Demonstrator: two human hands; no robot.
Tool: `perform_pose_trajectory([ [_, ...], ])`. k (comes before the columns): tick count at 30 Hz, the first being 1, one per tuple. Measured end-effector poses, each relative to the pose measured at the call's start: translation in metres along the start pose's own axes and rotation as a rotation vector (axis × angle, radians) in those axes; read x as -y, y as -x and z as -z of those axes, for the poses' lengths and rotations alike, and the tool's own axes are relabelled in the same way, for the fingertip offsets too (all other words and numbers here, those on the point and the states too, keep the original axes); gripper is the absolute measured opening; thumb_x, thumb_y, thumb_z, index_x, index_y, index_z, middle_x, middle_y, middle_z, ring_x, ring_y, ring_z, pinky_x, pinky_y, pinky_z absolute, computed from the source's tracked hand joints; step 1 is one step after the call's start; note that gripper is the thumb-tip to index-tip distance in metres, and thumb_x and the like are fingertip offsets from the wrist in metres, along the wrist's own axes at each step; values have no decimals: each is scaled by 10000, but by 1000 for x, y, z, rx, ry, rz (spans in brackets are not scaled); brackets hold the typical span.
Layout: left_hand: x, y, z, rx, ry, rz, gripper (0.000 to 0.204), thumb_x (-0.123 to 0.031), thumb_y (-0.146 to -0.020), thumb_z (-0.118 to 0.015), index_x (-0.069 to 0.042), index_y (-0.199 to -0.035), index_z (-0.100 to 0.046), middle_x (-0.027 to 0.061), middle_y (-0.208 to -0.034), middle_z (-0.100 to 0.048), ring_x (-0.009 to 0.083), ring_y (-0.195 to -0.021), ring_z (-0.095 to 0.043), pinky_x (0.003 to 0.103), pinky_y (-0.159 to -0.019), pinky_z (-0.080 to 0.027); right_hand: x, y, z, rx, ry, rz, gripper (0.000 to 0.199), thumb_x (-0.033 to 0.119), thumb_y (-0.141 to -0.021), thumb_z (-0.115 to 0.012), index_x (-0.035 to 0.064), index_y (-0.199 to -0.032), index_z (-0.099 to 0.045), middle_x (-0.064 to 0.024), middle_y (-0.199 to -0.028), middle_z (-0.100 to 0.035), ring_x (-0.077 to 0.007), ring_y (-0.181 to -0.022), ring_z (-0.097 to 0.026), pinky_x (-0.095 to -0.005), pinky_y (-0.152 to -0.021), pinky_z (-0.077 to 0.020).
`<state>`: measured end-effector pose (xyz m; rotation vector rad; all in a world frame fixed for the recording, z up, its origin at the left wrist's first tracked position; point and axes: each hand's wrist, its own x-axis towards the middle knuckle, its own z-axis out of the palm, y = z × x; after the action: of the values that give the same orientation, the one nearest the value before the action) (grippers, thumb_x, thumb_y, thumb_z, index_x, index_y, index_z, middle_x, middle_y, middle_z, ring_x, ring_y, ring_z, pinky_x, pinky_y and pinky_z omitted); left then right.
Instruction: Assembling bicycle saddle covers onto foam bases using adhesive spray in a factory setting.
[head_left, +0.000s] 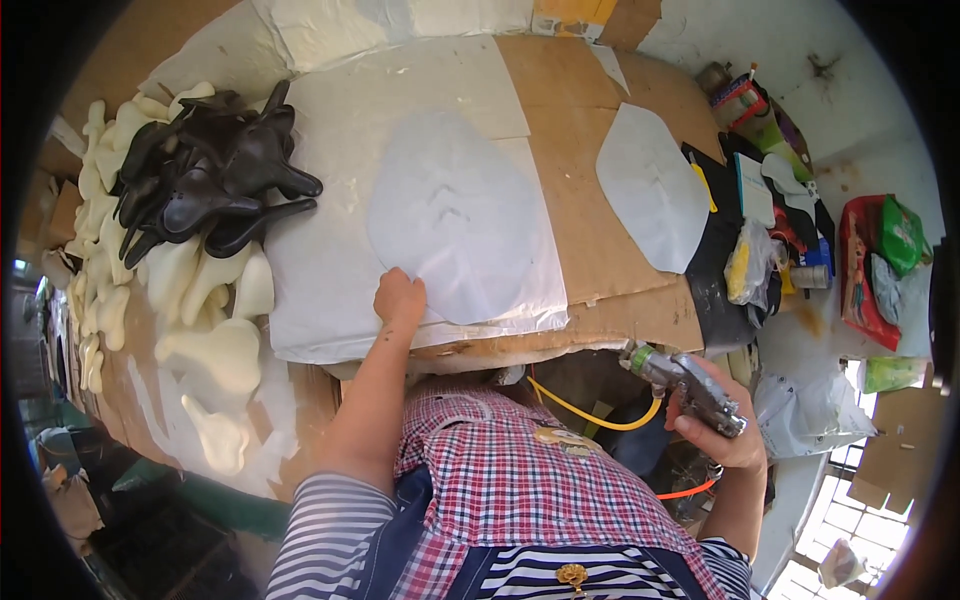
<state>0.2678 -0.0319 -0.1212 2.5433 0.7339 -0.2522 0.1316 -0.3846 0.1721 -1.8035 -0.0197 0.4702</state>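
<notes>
At the table's right end sit a red packet point(862, 270) and a green packet point(903, 235), with a yellow-filled clear bag point(745, 265) just left of them. The left hand point(399, 298) reaches forward, fingers curled down onto the near edge of a translucent cut sheet point(455, 220) lying on white paper point(330, 250). The right hand point(725, 425), held low beside the table edge, grips a metal spray gun point(690, 385) trailing a yellow hose point(590, 410).
</notes>
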Motion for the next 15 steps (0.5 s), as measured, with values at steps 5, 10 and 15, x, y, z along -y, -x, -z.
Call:
perform_pose_trajectory([
  [5,-7,-7,-2,47,14,14,219,-242,-734,-597,-50,-839,-616,142,-883,-639,320,-834,-613,410,-732,-482,2,-24,-10,-124,-90,153,595,28,-734,-642,-29,-1278,-407,-79,-864,-585,-128,-750,-558,-255,-687,-463],
  [10,-3,-6,1,40,184,-2,204,-209,-727,-576,-23,-806,-607,154,-833,-638,325,-783,-609,401,-714,-478,2,-19,1,-159,-107,111,611,40,-734,-637,-45,-1286,-389,-87,-873,-583,-136,-732,-559,-261,-665,-474],
  [15,7,-21,-25,163,778,259,194,-157,-713,-605,0,-819,-568,109,-797,-604,233,-719,-584,366,-620,-482,-3,-22,-4,-5,-49,72,658,80,-692,-656,-20,-1285,-388,-116,-783,-584,-181,-682,-577,-315,-649,-477],
])
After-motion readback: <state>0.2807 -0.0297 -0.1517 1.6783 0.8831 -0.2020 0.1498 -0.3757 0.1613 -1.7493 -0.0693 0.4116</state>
